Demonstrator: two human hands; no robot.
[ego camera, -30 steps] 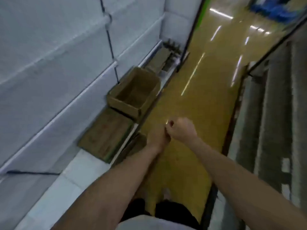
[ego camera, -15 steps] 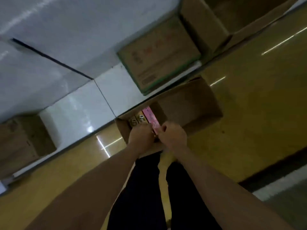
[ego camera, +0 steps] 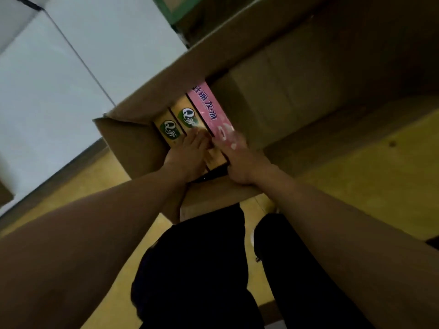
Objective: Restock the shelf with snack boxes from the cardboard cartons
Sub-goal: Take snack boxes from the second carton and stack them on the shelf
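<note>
A glossy yellow floor [ego camera: 370, 162] ran beneath a white bottom shelf [ego camera: 59, 91], and on that floor, hard against the shelf's edge, stood an open cardboard carton [ego camera: 297, 74] with its flaps spread. The person bent over it in dark trousers [ego camera: 202, 269], both bare arms reaching down into its near corner. Three snack boxes stood on edge there, side by side and touching: two yellow boxes [ego camera: 177, 122] with green round logos toward the carton's corner wall, and a pink box [ego camera: 206, 108] with dark lettering on the side facing the carton's bare interior. The left hand [ego camera: 187, 155] lay over the near ends of the yellow boxes, fingers stretched forward and pressed along their tops; whether the thumb had hooked round an edge could not be told. The right hand [ego camera: 237, 157], just beside the left and nearly touching it, covered the near end of the pink box, but motion blur smeared its fingers, so its hold could not be told either. Beyond both hands the rest of the carton showed only bare brown cardboard.
</note>
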